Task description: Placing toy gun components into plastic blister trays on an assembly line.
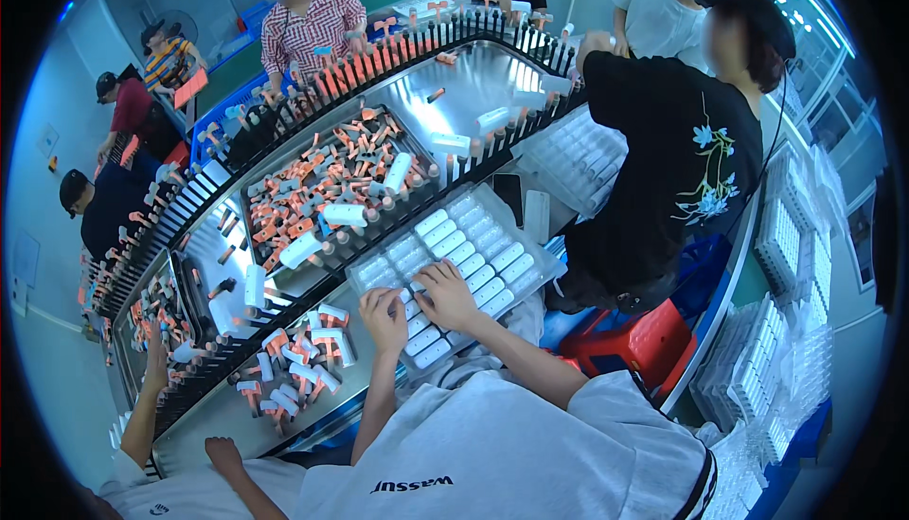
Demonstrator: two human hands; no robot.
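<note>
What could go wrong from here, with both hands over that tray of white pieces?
The left hand and right hand are close together over the tray, so they might knock a white piece askew. Loose orange-and-white parts lie piled near the left forearm, which could scatter them.

1. Metal bench (206, 433) — stretches left of the clear tray (481, 215).
2. Loose heap of orange-and-white parts (301, 368) lies on it, left of the tray.
3. Dark flat slab (508, 194) — just past the tray's far edge.
</note>
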